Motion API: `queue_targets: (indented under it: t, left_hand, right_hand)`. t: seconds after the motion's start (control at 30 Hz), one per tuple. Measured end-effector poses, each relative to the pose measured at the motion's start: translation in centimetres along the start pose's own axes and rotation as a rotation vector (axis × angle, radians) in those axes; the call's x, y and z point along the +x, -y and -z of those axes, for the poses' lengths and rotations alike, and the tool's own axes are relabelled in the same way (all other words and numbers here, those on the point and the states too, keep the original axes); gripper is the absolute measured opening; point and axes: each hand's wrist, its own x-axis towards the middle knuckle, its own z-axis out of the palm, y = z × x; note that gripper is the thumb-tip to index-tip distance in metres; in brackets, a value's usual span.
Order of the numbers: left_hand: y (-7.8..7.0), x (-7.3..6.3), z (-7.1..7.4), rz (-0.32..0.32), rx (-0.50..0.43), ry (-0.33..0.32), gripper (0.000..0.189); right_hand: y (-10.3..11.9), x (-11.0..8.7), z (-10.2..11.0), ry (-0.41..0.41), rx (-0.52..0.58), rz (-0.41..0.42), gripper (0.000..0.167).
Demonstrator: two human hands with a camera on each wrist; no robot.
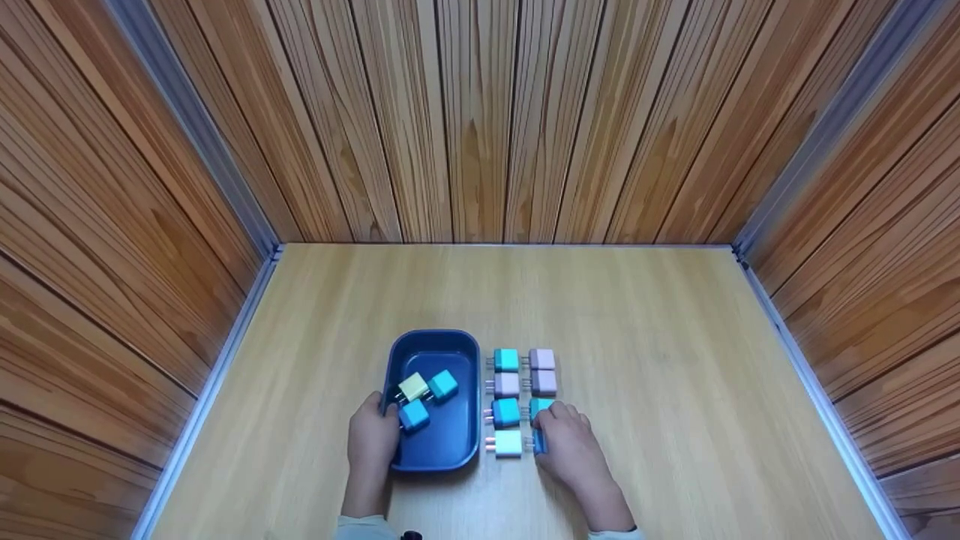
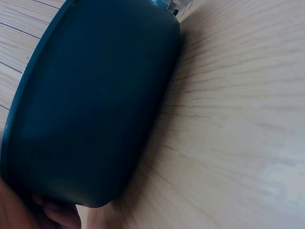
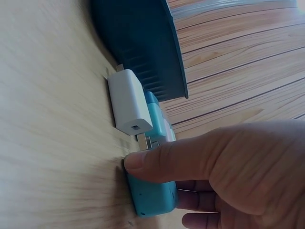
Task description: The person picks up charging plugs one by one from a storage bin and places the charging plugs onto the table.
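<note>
My left hand (image 1: 373, 433) grips the left rim of a dark blue tray (image 1: 439, 460), its thumb over the edge. In the tray lie a yellow charger plug (image 1: 412, 386), a teal one (image 1: 442, 385) and a blue one (image 1: 414, 415). My right hand (image 1: 574, 450) pinches a blue charger plug (image 1: 539, 441) at the near end of the right-hand column; in the right wrist view the thumb lies along that plug (image 3: 151, 196), which is low at the tabletop. Beside it sits a white charger plug (image 3: 128, 102). A teal plug (image 1: 540, 406) is partly hidden by the right hand.
Two columns of charger plugs stand right of the tray, prongs leftward. Left column: teal (image 1: 506, 360), lavender (image 1: 507, 385), blue (image 1: 506, 412), whitish (image 1: 508, 443). Right column: lavender plugs (image 1: 542, 359) at its far end. Wood-panelled walls (image 1: 480, 120) surround the wooden table (image 1: 637, 337).
</note>
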Motion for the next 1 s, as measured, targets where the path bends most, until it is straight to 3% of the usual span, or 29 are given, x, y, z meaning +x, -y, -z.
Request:
queue_targets:
  t: [0.3, 0.57, 0.9, 1.0]
  left_hand:
    - [0.0, 0.1, 0.0, 0.022, -0.013, 0.021, 0.012]
    - [0.0, 0.0, -0.1, 0.041, -0.010, 0.034, 0.018]
    - [0.1, -0.1, 0.1, -0.047, 0.004, -0.025, 0.010]
    - [0.0, -0.1, 0.1, -0.034, 0.000, -0.015, 0.012]
  right_hand:
    - [0.3, 0.0, -0.3, 0.004, -0.002, -0.017, 0.042]
    - [0.3, -0.1, -0.3, 0.024, -0.001, -0.015, 0.050]
    - [0.6, -0.1, 0.8, -0.032, 0.047, 0.007, 0.049]
    - [0.9, -0.1, 1.4, -0.058, 0.065, 0.011, 0.047]
